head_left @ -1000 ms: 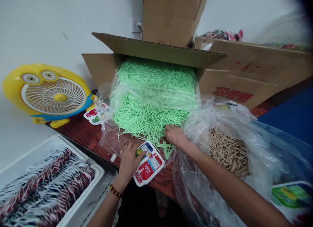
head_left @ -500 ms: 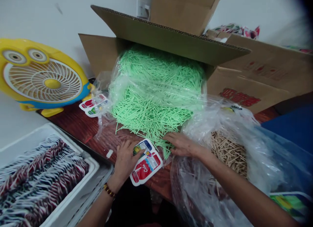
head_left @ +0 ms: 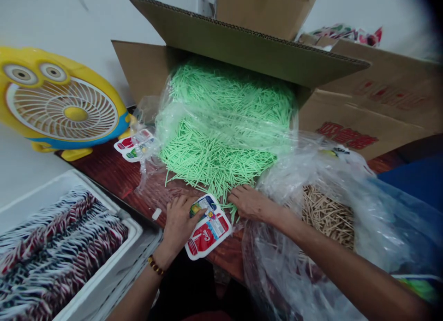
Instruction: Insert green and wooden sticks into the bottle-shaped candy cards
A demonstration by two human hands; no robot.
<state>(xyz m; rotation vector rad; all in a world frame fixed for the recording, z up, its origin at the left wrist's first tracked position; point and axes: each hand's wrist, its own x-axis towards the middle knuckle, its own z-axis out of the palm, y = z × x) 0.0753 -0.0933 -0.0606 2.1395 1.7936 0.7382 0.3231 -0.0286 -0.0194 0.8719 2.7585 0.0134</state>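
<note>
My left hand holds a small printed packet, red, white and blue, flat against the dark red table, thumb on top of it. My right hand rests palm down with its fingers curled on the near edge of a heap of thin green sticks. The sticks spill from a clear plastic bag inside an open cardboard box lying on its side. I cannot make out whether the fingers grip any sticks.
A yellow cartoon desk fan stands at the left. Two more printed packets lie beside it. A white tray of stacked packets sits lower left. A clear bag of tan wooden sticks is right of my right hand, with more cardboard boxes behind.
My right hand slid back toward me along the edge of the green sticks, then curled its fingers. My left hand kept hold of the packet. The camera tilted slightly.
</note>
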